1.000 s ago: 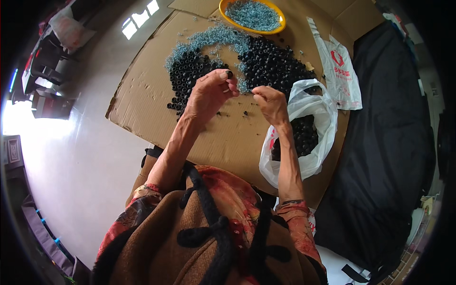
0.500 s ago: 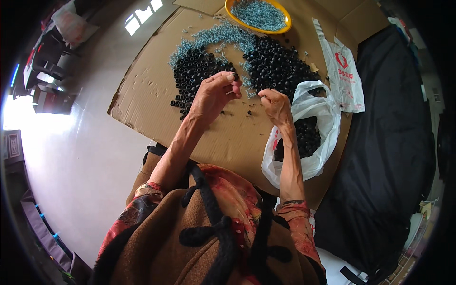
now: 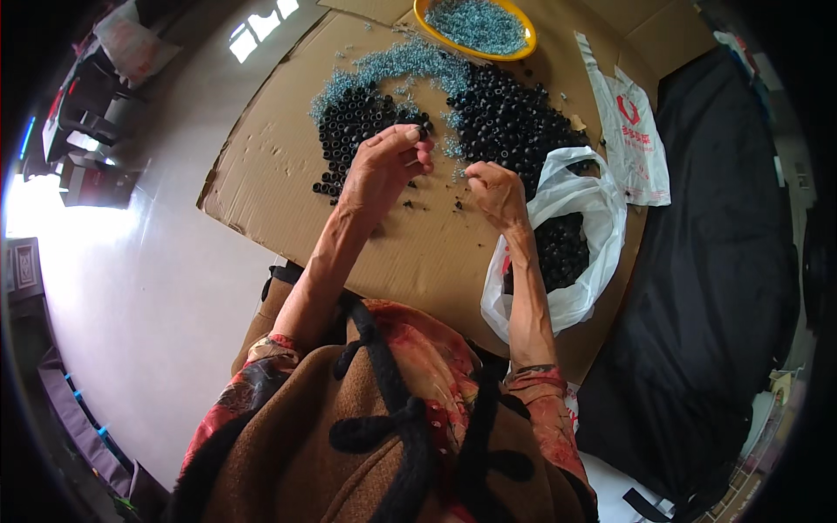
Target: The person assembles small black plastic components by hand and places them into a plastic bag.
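Note:
My left hand [image 3: 381, 167] is raised over the cardboard, thumb and forefinger pinching a small black cap [image 3: 424, 134]. To its right my right hand [image 3: 499, 193] is closed, thumb pressed to the curled fingers; anything in it is too small or hidden to make out. Beyond my left hand lie hollow black caps [image 3: 342, 139], many with their round openings up. A heap of similar black pieces [image 3: 506, 113] spreads farther right. Small translucent blue pieces [image 3: 392, 63] form a band behind both groups. Tiny dark bits [image 3: 458, 207] lie between my hands.
A yellow bowl [image 3: 529, 50] of blue pieces stands at the far edge. Beside my right forearm, an open white plastic bag [image 3: 608, 228] contains black pieces. A flattened plastic bag [image 3: 647, 170] lies behind it on the cardboard [image 3: 261, 166]. Large black fabric [image 3: 697, 261] covers the right side.
My left hand has shifted slightly left and up, the black cap still pinched in it. My right hand has moved a little to the left.

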A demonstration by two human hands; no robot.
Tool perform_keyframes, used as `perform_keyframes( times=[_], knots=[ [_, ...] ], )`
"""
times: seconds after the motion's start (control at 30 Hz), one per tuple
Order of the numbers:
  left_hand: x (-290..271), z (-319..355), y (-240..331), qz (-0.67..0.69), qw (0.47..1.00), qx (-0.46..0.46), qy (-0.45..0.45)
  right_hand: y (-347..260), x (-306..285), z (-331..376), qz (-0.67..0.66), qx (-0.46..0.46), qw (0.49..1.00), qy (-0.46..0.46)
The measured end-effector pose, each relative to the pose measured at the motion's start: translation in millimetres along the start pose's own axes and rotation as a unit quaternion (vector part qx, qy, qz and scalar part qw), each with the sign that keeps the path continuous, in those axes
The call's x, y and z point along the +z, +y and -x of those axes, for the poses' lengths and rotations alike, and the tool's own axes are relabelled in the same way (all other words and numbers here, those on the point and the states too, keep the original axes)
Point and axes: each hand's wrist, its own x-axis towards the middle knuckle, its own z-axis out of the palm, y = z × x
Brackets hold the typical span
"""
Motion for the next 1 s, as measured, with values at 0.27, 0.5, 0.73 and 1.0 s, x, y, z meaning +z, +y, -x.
perform_keyframes(
  times=[0.27, 0.5, 0.73, 1.0],
  knots=[
    [5, 6, 0, -0.028, 1.0, -0.003, -0.007, -15, 23, 0, 0.056, 0.0, 0.998, -0.001],
    [9, 6, -8, 0.023, 0.999, -0.033, -0.034, -25, -8, 3, -0.111, 0.066, 0.992, 0.009],
    [23, 11, -16, 0.003, 0.993, -0.073, -0.097, -86, -79, -15, -0.312, 0.077, 0.947, 0.025],
    [30, 15, -7, -0.14, 0.986, -0.028, -0.09, -95, -92, -15, -0.284, 0.083, 0.954, -0.046]
  ],
)
